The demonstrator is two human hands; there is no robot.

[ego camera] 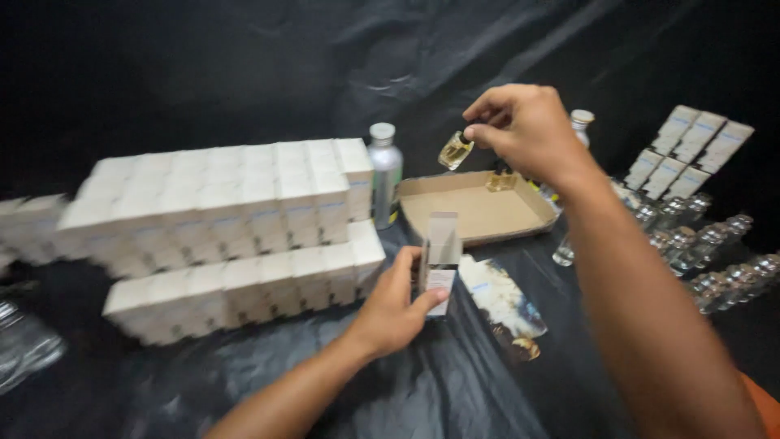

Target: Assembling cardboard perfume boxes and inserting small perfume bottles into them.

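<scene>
Black sheet [244, 73]; left hand [396, 305], grip around open white carton [441, 256]; right hand [524, 126], grip pinching small glass bottle [455, 151].

**White cartons, amber liquid, black cloth**

The small glass bottle [455, 150] pinched in the right hand [524, 130] is clear, with pale amber-yellow liquid inside. The open carton [439, 264] in the left hand [396, 309] is white, greyish on its raised flap. The stacked boxes [236, 232] are white with a faint pale-blue band. The tall can [385, 175] is silver with a white cap. The shallow tray [479, 207] is plain brown cardboard. The flat cartons [691, 150] at the right are white with light-blue marks. The empty bottles [707, 244] are clear glass with silvery tops. The table cover [203, 73] is glossy black. A sleeve edge [764, 402] shows orange.
</scene>
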